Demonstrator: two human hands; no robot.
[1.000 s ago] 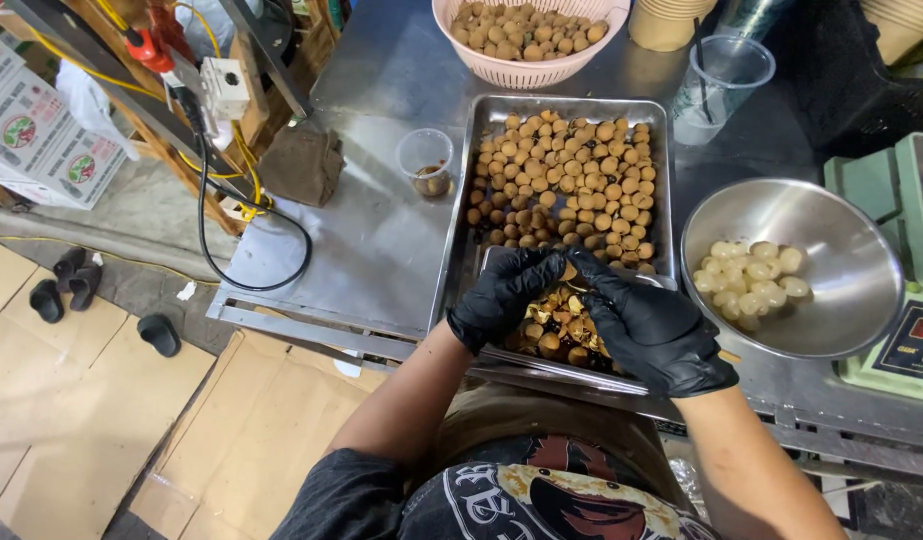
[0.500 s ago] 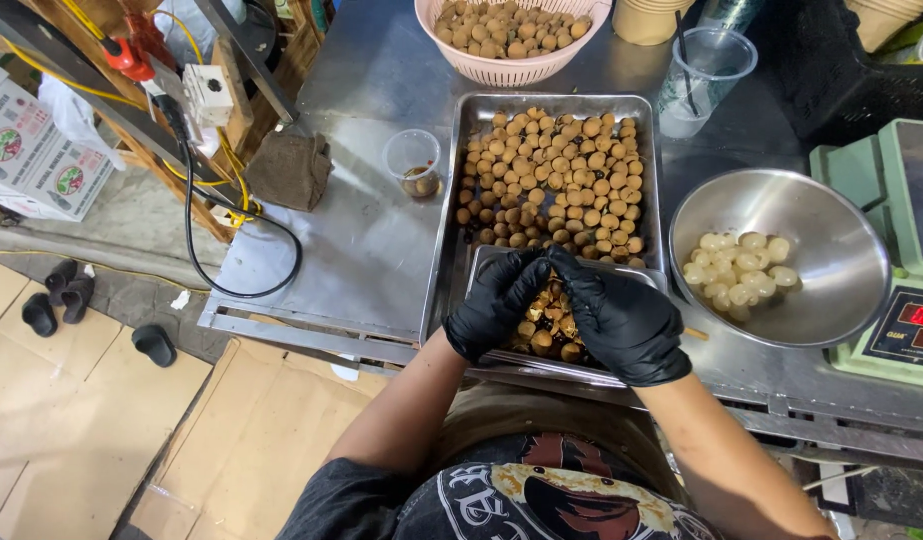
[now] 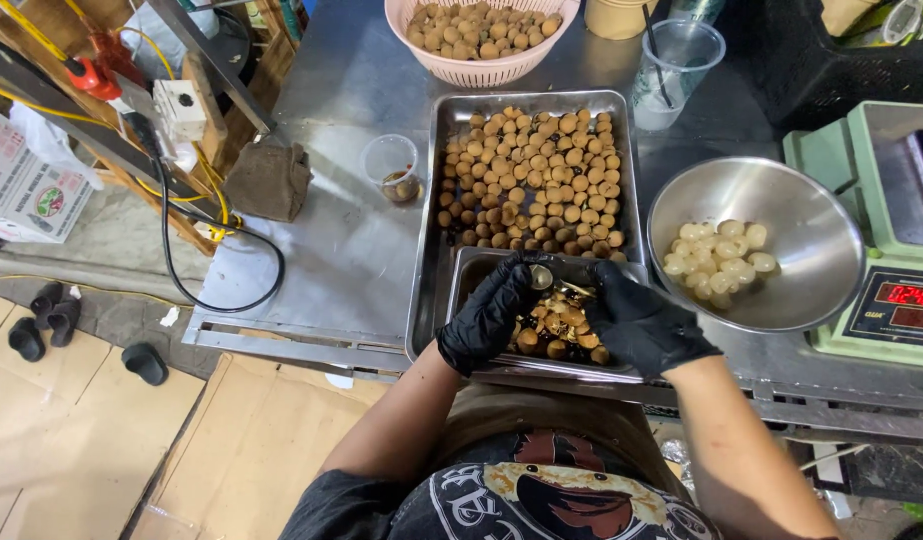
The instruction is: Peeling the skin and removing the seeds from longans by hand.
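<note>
Both my hands wear black gloves and meet over a small steel tray [image 3: 467, 275] full of brown shells. My left hand [image 3: 489, 312] pinches a small round fruit [image 3: 541, 277] at its fingertips. My right hand [image 3: 641, 322] holds a thin metal tool against that fruit. Beyond them a large steel tray [image 3: 426, 240] carries many brown unpeeled fruits [image 3: 531, 180]. To the right a steel bowl [image 3: 811, 230] holds several peeled white fruits [image 3: 716, 258].
A pink basket of brown fruits [image 3: 476, 35] stands at the back. A small plastic cup [image 3: 391, 168] and a brown cloth [image 3: 269, 180] lie left of the trays; a clear cup with a straw [image 3: 676, 75] is behind. A green scale [image 3: 881, 260] sits at right. Cables [image 3: 211, 240] hang off the left edge.
My hands have stayed over the small shell tray, shifting slightly and working on one fruit. The view has moved a little closer to the table.
</note>
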